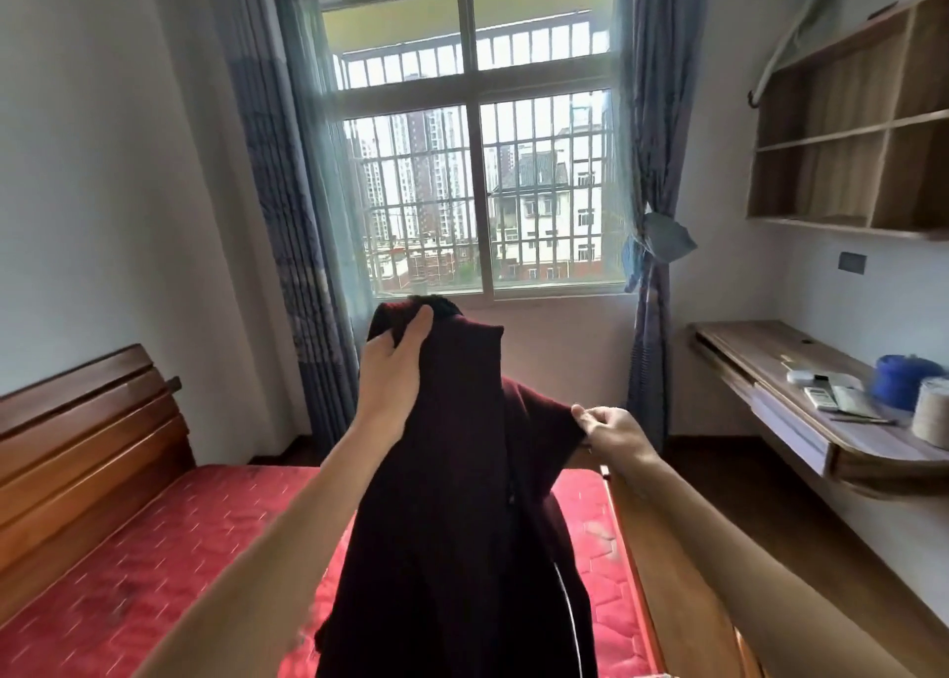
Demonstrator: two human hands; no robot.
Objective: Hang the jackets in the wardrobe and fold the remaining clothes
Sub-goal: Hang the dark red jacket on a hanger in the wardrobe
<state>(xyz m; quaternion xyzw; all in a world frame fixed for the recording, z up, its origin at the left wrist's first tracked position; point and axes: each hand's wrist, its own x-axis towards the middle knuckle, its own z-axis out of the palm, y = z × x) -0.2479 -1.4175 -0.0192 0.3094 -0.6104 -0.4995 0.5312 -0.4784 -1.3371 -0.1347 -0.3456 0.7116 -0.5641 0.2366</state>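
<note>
maroon garment [452, 497] (one) held up over red mattress [154, 575], left hand [393, 369] gripping its top, right hand [611, 433] pinching one edge

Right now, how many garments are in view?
1: a dark maroon garment over the bed, left hand gripping its top, right hand pinching its side. Others may be out of frame.
</note>
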